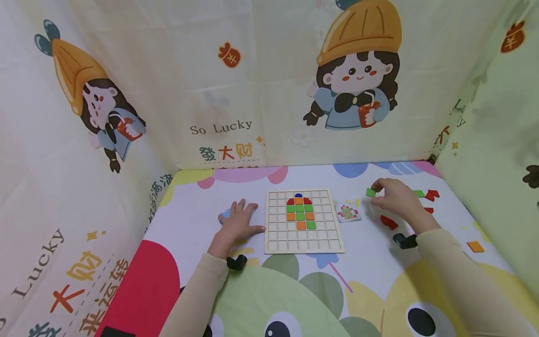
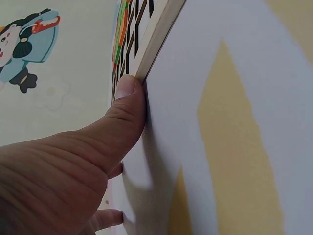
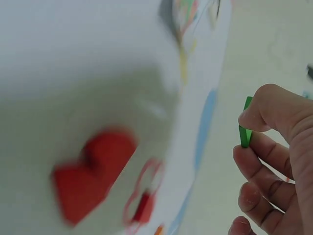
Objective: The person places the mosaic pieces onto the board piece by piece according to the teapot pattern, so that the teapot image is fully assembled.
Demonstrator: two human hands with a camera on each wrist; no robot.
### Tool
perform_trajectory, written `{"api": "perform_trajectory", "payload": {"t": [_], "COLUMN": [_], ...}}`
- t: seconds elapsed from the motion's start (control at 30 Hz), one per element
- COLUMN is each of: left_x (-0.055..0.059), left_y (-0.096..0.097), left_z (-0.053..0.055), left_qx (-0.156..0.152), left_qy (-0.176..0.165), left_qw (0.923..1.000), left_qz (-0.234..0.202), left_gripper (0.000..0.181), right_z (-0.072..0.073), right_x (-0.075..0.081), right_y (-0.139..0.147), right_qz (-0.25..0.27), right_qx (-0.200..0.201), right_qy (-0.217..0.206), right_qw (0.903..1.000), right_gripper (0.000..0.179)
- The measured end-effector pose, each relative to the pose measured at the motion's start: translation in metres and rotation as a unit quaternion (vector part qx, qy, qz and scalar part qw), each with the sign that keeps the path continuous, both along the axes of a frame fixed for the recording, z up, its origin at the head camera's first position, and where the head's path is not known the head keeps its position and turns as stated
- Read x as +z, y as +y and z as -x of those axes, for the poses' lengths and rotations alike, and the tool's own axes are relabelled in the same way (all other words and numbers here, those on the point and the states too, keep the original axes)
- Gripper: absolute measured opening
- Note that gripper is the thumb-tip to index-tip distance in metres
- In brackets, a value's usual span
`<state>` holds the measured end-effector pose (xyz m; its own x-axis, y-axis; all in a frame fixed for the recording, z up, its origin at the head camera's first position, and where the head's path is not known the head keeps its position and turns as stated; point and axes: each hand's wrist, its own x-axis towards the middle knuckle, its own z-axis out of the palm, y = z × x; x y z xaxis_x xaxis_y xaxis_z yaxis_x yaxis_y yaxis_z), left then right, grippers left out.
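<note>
My right hand (image 1: 396,199) pinches a green square tile (image 1: 370,192) between thumb and fingers, held up off the table to the right of the grid board. In the right wrist view the same tile (image 3: 245,122) shows edge-on at the fingertips. My left hand (image 1: 239,223) lies with fingers spread on the table, its thumb (image 2: 128,98) against the left edge of the wooden grid board (image 1: 278,241). On that board, orange, green, red and blue tiles (image 1: 300,208) form a figure in the upper middle; its bottom row has one orange and one green square.
A small pattern card (image 1: 348,212) lies right of the board. Several red pieces (image 1: 389,222) and another green tile (image 1: 418,193) are scattered around my right hand. An orange tile (image 1: 476,246) sits near the table's right edge. Printed cloth walls (image 1: 269,93) enclose the table.
</note>
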<state>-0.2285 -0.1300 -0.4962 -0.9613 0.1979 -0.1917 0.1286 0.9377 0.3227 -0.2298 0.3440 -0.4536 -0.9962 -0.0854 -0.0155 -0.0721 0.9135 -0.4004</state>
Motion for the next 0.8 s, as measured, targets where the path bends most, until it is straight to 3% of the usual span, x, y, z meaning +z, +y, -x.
{"api": "perform_trajectory", "payload": {"t": [0.17,0.43,0.8], "left_x": [0.002,0.003,0.002], "left_y": [0.001,0.002,0.003], "left_z": [-0.001,-0.001,0.0], "left_qx": [0.002,0.003,0.004], "left_qy": [0.0,0.0,-0.001], "left_qw": [1.0,1.0,1.0], "left_qz": [-0.001,0.002,0.003], "left_gripper": [0.087,0.088,0.088], "right_z": [-0.001,-0.001,-0.005], "right_x": [0.004,0.01,0.0], "right_y": [-0.034,-0.085,-0.136], "right_qz": [-0.008,-0.011,-0.009], "right_qx": [0.02,0.066,0.12], "right_qy": [0.034,0.05,0.078], "right_qw": [0.9992,0.9965,0.9896], "right_gripper": [0.034,0.029,0.025]}}
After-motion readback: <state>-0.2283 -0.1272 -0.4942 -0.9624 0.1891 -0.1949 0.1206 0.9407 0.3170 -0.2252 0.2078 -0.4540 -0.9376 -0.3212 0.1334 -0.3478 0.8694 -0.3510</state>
